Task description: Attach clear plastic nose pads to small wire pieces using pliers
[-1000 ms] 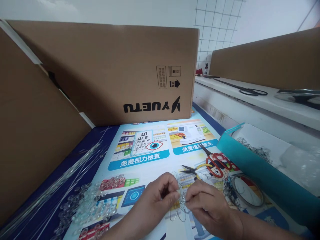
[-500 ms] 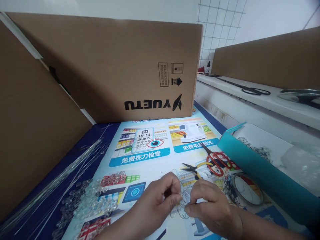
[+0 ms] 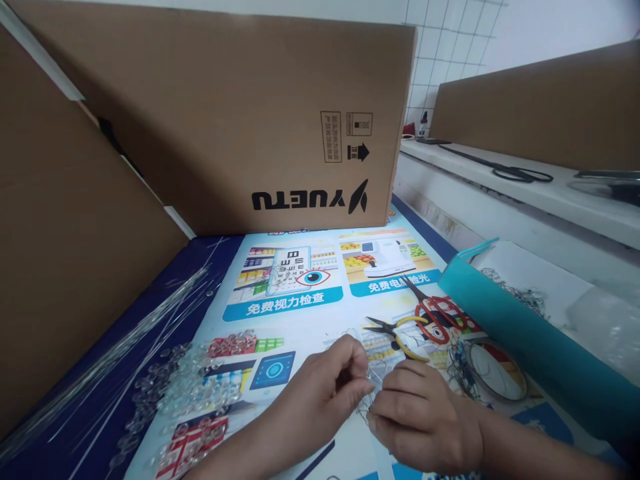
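The left hand (image 3: 325,390) and right hand (image 3: 420,417) meet low over the printed poster (image 3: 300,300) on the surface, fingertips of both pinched on a small tangle of thin wire loops (image 3: 373,383) between them. This looks like bending or linking fine wire; the next move calls for a steady, precise twist. Glassy clear beads (image 3: 195,393) lie heaped left, straight wire rods (image 3: 110,360) beyond, pliers (image 3: 395,330) and red scissors (image 3: 437,317) near the right hand.

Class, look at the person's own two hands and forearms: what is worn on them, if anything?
Nothing shows. The left hand and right hand are bare: no gloves, rings or watch visible. Both forearms are uncovered as far as the picture's lower edge, with no sleeve in view.
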`<state>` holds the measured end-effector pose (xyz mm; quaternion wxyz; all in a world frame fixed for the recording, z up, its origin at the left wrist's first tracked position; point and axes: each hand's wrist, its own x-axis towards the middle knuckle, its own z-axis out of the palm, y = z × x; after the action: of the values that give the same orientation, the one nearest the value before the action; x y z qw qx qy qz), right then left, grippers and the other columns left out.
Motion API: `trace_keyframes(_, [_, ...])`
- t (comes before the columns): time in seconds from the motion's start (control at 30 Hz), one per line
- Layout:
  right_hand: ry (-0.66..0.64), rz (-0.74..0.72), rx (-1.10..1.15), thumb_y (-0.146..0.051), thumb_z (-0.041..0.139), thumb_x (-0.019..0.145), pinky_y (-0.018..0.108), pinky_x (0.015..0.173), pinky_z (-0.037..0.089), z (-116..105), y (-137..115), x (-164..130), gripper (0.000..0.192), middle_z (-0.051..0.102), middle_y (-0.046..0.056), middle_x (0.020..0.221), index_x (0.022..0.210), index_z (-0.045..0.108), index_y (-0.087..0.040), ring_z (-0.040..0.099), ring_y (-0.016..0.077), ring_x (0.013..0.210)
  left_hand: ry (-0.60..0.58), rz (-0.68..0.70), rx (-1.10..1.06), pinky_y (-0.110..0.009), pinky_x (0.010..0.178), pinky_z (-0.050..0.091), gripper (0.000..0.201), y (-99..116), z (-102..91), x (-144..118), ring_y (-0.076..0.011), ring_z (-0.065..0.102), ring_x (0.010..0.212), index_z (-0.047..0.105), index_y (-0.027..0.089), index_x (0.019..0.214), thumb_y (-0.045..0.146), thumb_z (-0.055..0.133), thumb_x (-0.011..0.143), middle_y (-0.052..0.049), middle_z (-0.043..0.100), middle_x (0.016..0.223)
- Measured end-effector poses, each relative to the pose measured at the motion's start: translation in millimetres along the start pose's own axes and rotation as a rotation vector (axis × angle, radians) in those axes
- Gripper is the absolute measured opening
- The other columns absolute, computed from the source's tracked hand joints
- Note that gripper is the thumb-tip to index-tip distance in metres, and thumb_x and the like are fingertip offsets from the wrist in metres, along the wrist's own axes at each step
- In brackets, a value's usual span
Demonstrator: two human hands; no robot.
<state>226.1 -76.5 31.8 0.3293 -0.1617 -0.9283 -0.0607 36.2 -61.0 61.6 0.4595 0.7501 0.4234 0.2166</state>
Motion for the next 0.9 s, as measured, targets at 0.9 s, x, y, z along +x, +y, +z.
trace_keyframes(0.9, [-0.101,0.012,0.023,-0.014,0.044,0.083,0.035,0.060,0.039,-4,2,-8,0.025,0.062,0.009,0.084,0.105,0.056,-0.011,0.052,0.0186,0.070,-0.032,0.001,0.006,-0.019,0.052,0.030,0.008,-6,3.7,1,-0.0095,0.045,0.057,0.044,0.019,0.074,0.015,0.046,0.080,0.006,0.050,0.061])
